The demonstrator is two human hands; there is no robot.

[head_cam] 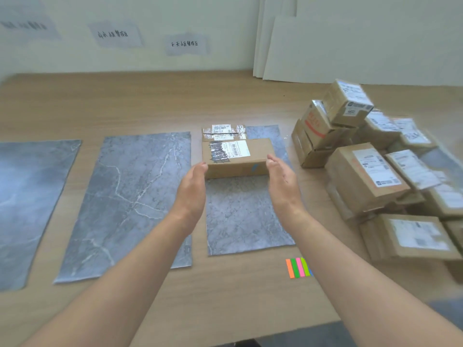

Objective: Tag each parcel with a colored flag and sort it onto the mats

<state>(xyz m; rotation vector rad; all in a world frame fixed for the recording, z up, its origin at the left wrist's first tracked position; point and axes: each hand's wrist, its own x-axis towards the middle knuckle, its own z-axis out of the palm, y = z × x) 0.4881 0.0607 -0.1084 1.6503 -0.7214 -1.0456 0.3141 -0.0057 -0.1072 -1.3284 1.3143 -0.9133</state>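
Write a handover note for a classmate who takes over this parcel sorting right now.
Left grip and right grip: open, fingers straight, flanking the front parcel on the right mat.
Done: that parcel bears a blue flag; a taped parcel lies behind it.
Left: tag and sort the parcel pile at right, using the flag strips by the right forearm.

Counter (225, 296): left mat (30, 196), middle mat (130, 196), right mat (240, 216) in a row. On right mat, far end: parcel (235, 156), second parcel (220, 131) just behind it. Right of mats: parcel pile (375, 171). Before right mat: flags (298, 267). On wall behind: labels (186, 43); boards (350, 46) to their right.
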